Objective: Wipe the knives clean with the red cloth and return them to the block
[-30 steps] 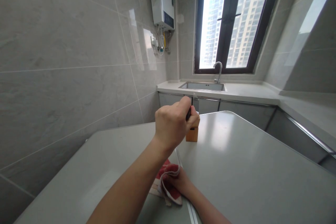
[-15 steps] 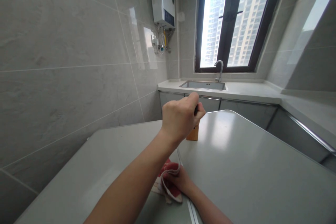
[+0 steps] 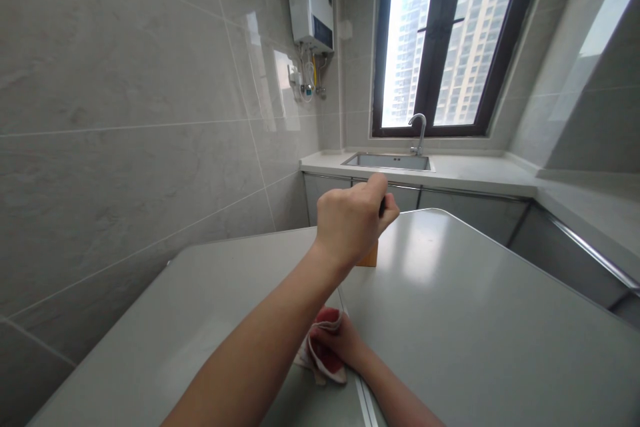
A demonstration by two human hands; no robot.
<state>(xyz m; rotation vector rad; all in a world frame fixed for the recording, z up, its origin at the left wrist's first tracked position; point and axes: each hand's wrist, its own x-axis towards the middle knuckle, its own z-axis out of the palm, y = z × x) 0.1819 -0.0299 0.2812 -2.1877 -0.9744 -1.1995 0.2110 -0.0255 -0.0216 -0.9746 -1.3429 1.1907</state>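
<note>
Head view. A pale, glossy table [image 3: 480,307] fills the foreground, its top divided by a narrow seam [image 3: 367,403]. Grey tiled wall [image 3: 125,80] rises to the left, with a white heater [image 3: 309,0] mounted near the corner. Beyond the table, a white counter [image 3: 480,165] above grey cabinets [image 3: 467,212] carries an inset sink [image 3: 387,162] and curved tap [image 3: 422,130], below a dark-framed window [image 3: 440,37].

The left hand [image 3: 355,220], raised over the table's far part, is closed in a fist around a dark handle [image 3: 383,205], mostly hidden by the fingers. A wooden block [image 3: 369,257] stands on the table behind this hand, only its lower part visible. Nearer the viewer, the right hand [image 3: 345,343] reaches into a fold of red, pale-edged cloth [image 3: 329,357] beside the seam; its fingertips are concealed, so how tightly they close cannot be told.
</note>
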